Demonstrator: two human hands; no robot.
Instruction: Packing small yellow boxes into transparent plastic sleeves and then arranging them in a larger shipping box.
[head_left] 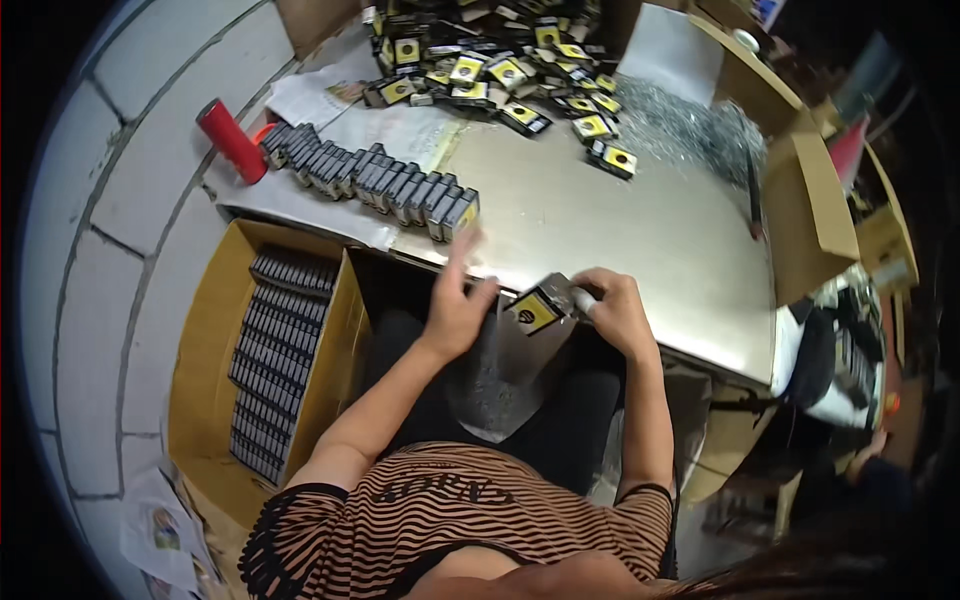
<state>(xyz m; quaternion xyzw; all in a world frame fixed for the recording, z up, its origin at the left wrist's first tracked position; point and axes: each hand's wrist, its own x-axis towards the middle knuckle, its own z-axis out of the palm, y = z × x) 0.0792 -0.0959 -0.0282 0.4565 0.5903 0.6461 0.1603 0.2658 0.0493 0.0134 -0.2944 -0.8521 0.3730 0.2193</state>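
My right hand [616, 312] pinches a small black-and-yellow box [536, 312] by its far right end, tilted above my lap just off the table's near edge. Something clear and shiny, like plastic film, shows around the box near my fingers. To its left, my left hand [458, 310] is open, slightly blurred, with thumb and fingers apart and nothing in them. Its fingertips reach the near end of a long row of small boxes [395, 190] standing on edge along the table's left side. Whether they touch the last box I cannot tell.
A large heap of loose yellow-and-black boxes [507, 72] covers the table's far side. At left stands an open carton [355, 320] holding stacked rows of boxes. A red cylinder [232, 142] stands by the row. Crumpled clear plastic [690, 125] and an open cardboard box [815, 200] sit at right.
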